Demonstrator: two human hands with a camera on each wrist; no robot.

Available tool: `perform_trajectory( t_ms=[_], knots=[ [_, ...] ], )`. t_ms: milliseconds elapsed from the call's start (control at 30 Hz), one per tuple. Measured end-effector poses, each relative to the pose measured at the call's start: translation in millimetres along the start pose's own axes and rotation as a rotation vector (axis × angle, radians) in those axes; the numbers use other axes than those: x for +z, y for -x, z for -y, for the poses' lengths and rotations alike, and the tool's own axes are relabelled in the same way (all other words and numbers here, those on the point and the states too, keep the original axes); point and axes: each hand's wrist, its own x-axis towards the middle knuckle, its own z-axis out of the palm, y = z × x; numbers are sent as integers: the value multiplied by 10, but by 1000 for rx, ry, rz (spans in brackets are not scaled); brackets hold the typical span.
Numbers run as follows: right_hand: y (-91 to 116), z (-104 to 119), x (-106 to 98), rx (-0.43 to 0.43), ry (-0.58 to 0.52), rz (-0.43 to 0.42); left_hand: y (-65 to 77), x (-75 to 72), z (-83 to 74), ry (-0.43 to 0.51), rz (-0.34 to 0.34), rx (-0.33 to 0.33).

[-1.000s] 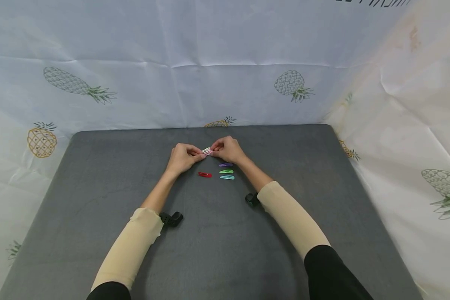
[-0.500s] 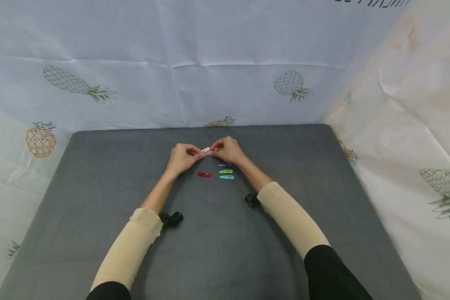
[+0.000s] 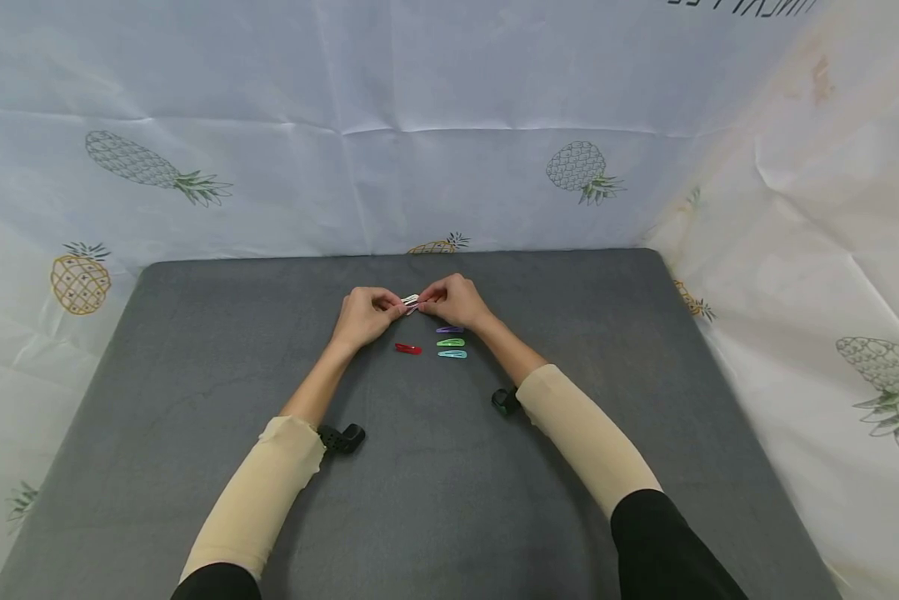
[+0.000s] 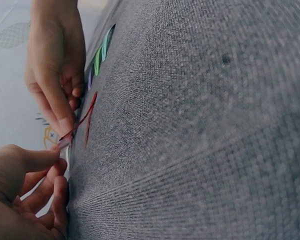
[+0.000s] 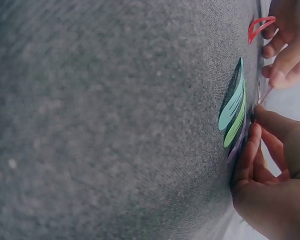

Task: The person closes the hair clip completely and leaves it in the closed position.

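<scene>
In the head view, my left hand and right hand meet near the table's far edge. Between their fingertips is a small pink snap hair clip, pinched from both ends and partly hidden. A white hair clip shows just behind it. Nearer to me lies a red hair clip, its two arms spread into a V in the right wrist view. Below my right hand, purple, green and light blue hair clips lie in a column.
The grey cloth-covered table has its far edge close behind both hands. A white curtain printed with pineapples hangs behind the table and along its sides. Black wrist cameras stick out from both sleeves.
Both hands stay almost in place, drifting slightly left in the picture. The pink clip between the fingertips has tilted, and part of it now points down towards me. The other clips lie as before.
</scene>
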Motion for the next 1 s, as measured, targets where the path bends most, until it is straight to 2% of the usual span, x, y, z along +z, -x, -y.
perform_trajectory(
  t_ms=[200, 533, 767, 1000],
  knots=[
    [-13, -30, 2, -24, 0, 3, 9, -2, 4, 13, 4, -3],
    [-15, -50, -13, -75, 0, 16, 21, -15, -12, 41, -5, 29],
    [-17, -70, -22, -112, 0, 24, 41, -26, -42, 58, -12, 10],
    [17, -37, -61, -122, -14, 31, 59, -63, -47, 104, 20, 13]
  ],
)
